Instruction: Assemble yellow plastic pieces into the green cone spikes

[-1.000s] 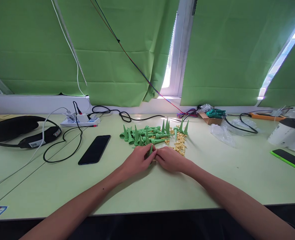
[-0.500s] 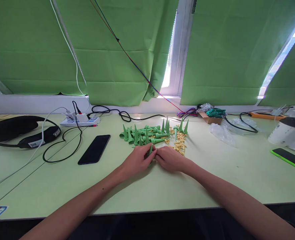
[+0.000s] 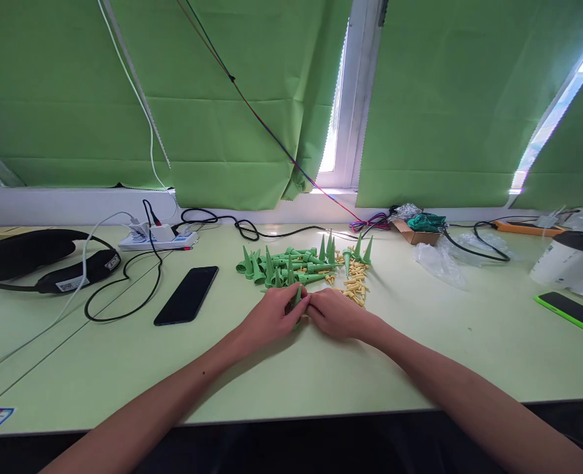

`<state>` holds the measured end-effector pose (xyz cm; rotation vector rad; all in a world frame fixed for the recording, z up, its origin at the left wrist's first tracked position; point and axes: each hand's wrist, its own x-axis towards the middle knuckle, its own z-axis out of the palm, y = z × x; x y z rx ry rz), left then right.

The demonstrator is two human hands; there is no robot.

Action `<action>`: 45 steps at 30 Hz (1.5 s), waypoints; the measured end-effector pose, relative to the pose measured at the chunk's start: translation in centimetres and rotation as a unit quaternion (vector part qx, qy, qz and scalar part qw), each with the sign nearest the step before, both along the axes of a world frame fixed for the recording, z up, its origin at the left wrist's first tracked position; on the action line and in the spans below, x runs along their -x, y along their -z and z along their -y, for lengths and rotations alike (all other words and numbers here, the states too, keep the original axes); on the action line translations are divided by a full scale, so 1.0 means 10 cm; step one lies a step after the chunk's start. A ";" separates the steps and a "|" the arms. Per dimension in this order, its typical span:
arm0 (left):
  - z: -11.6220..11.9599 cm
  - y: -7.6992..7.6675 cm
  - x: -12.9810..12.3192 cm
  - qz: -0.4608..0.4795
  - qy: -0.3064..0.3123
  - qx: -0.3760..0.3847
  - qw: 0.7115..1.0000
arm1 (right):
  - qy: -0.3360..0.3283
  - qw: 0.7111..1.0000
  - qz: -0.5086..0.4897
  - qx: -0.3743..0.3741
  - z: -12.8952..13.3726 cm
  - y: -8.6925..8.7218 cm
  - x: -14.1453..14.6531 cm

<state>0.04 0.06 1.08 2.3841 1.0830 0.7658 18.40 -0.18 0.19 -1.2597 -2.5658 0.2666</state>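
Note:
My left hand [image 3: 275,315] is closed around a green plastic spike [image 3: 297,297], whose pointed tip shows above the thumb. Against it, my right hand [image 3: 334,313] is closed with its fingertips meeting the left thumb; what it pinches, if anything, is hidden. Just beyond the hands lies a pile of green plastic spikes [image 3: 296,262], some standing on their wide ends and others on their sides. Small yellow plastic pieces [image 3: 356,284] are scattered to the right of the pile, behind my right hand.
A black phone [image 3: 186,296] lies left of the hands, near headphones [image 3: 78,270] and a white power strip [image 3: 157,238]. Along the back run black cables [image 3: 246,227]. To the right are a small cardboard box [image 3: 416,234], clear plastic bags [image 3: 438,263], a white roll [image 3: 565,263] and a green-edged phone [image 3: 575,316].

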 end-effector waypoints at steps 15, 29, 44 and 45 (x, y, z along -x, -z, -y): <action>0.00 0.00 0.00 -0.006 -0.003 0.004 1.000 | -0.012 1.000 -0.022 -0.005 -0.01 0.04 -0.01; 0.00 0.00 -0.01 -0.007 -0.002 0.004 1.000 | -0.011 1.000 -0.020 -0.011 -0.02 0.05 -0.01; -0.02 0.02 0.00 -0.012 -0.001 -0.010 1.000 | -0.009 1.000 -0.001 -0.009 -0.01 0.02 -0.01; -0.02 0.02 0.00 -0.012 0.000 -0.012 1.000 | -0.008 1.000 -0.001 -0.008 -0.01 0.03 -0.01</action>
